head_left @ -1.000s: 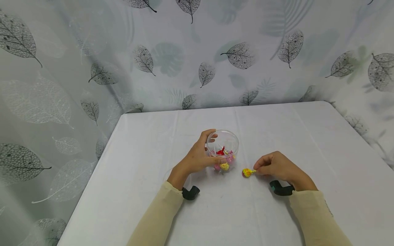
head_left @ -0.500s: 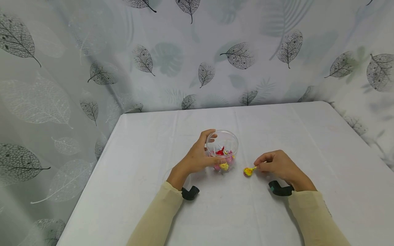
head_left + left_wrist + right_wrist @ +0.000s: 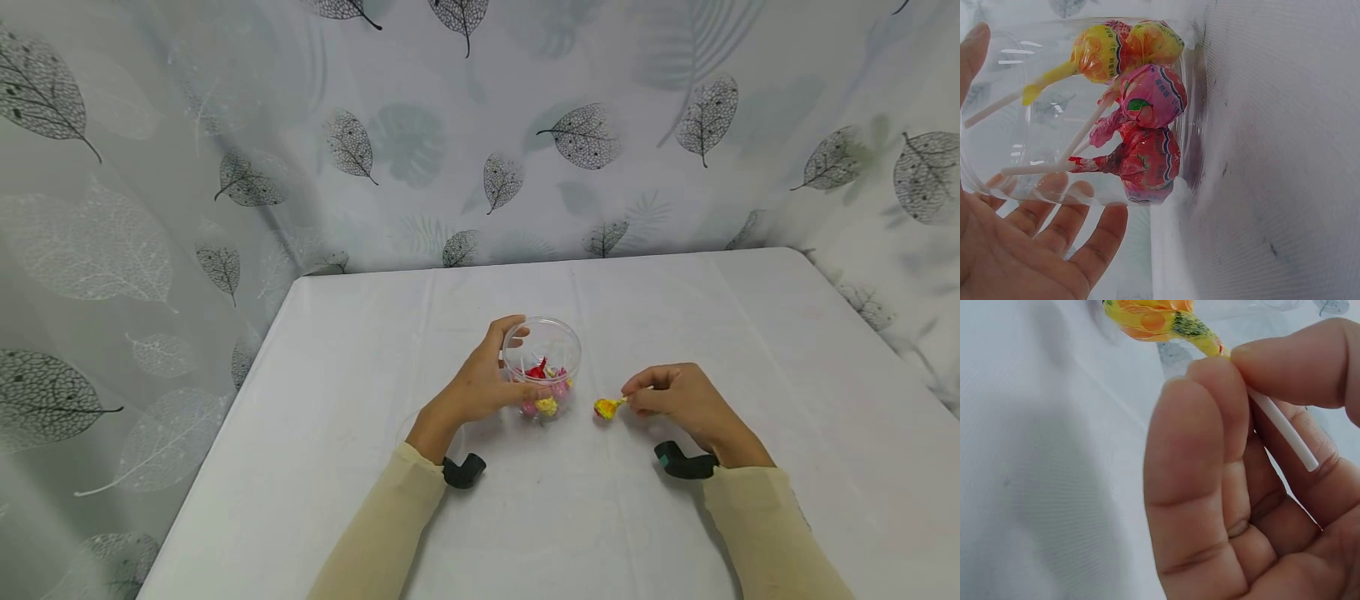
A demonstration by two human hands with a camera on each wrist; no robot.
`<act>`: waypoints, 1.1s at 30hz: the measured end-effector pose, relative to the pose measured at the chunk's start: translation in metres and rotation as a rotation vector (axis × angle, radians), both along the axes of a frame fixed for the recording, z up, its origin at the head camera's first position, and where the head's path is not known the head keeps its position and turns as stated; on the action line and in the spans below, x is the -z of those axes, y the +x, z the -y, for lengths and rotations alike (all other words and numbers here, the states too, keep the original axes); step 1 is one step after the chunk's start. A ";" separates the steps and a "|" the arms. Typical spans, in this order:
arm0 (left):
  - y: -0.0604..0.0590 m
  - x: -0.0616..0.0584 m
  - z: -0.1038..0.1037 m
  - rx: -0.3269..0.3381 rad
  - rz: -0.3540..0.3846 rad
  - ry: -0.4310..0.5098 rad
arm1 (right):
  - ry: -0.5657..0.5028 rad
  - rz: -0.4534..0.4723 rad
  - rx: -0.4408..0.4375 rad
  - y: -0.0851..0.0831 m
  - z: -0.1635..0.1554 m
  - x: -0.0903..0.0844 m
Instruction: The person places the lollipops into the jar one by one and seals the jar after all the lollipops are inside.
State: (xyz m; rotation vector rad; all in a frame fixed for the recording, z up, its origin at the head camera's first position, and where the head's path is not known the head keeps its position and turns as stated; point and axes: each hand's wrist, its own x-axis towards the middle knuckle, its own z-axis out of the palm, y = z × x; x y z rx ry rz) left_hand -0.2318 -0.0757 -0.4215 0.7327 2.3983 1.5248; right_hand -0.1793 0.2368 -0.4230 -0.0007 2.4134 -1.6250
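**Yellow lollipop pinched beside the clear jar**

The right hand is pinching the white stick of a yellow-wrapped lollipop between thumb and curled fingers; in the right wrist view the stick is running across the fingertips with the wrapped head sticking out past them at 12 o'clock. The candy head is sitting low over the white worktop, at 9 o'clock from the right hand and at about 4 o'clock from the jar, near it but not touching; whether it is resting on the cloth or hanging just above it I cannot tell.

The left hand is wrapping around a clear plastic jar, fingers curled against its far wall and thumb across the near side. The jar is standing upright near the middle of the worktop with its mouth open. Inside it are lying several wrapped lollipops, pink, red and yellow-orange, their sticks pointing up toward the opening. Through the transparent wall the left wrist view is showing the fingers pressing on the plastic.

Both cream sleeves are reaching in from 6 o'clock. A leaf-printed curtain is hanging behind the worktop at 12 o'clock.
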 end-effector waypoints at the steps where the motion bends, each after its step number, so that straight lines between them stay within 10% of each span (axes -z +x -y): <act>1: 0.000 0.000 0.000 0.000 0.001 0.001 | -0.003 -0.001 0.005 0.000 0.000 0.000; 33: 0.000 0.000 0.000 0.008 -0.008 -0.007 | -0.208 -0.086 0.136 0.003 0.000 -0.006</act>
